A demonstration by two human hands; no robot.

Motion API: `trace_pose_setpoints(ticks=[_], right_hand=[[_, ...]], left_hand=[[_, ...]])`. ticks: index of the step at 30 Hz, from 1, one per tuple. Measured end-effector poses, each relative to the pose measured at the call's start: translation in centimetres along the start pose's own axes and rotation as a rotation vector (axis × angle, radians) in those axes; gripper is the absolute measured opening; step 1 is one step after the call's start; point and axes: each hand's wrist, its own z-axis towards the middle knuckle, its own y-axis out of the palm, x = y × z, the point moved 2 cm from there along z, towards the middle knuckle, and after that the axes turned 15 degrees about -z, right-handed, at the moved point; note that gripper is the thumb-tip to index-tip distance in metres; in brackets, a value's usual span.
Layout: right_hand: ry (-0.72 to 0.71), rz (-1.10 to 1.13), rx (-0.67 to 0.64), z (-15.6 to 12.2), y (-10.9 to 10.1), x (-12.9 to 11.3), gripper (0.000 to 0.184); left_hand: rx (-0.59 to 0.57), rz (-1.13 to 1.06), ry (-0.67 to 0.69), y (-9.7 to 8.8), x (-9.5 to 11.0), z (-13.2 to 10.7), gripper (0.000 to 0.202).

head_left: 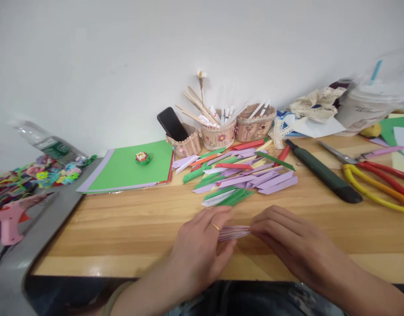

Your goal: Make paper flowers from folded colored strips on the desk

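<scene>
Between my hands, just above the table's near edge, is a small stack of folded purple paper strips (235,233), its layered edges facing me. My left hand (202,245), with a ring on one finger, is closed around the stack's left part. The fingertips of my right hand (287,237) are pressed together at its right end; their undersides are hidden. Right beyond my hands lies a loose pile of folded paper strips (244,169) in purple, green, red, orange and pale yellow.
Paper sheets (123,171) bear a small paper flower (142,158) at left. A pink glue gun (12,219) lies far left. Decorated holders (219,135) stand by the wall, one with a phone (172,124). Right are a dark green cutter (323,171), yellow-handled scissors (369,193) and a cup (362,107).
</scene>
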Motion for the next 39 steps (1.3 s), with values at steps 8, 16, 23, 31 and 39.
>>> trace_pose_setpoints(ticks=[8,16,23,31,39], right_hand=[[0.017,0.027,-0.049,2.2,-2.5,0.5,0.019],[-0.001,-0.030,-0.184,3.9,-4.5,1.3,0.017],[0.019,-0.057,-0.316,5.4,-6.0,2.1,0.017],[0.218,0.163,-0.331,7.0,-8.0,5.6,0.021],[0.634,0.305,0.197,6.2,-10.2,10.8,0.029]], left_hand=[[-0.261,0.061,-0.069,-0.7,1.3,2.5,0.025],[-0.287,-0.121,-0.358,-1.0,1.4,4.5,0.026],[-0.275,-0.508,-0.478,-0.9,0.0,6.7,0.016],[-0.177,-1.120,-0.818,0.2,-1.8,8.4,0.016],[-0.023,-1.465,-0.931,0.8,-2.6,8.7,0.026]])
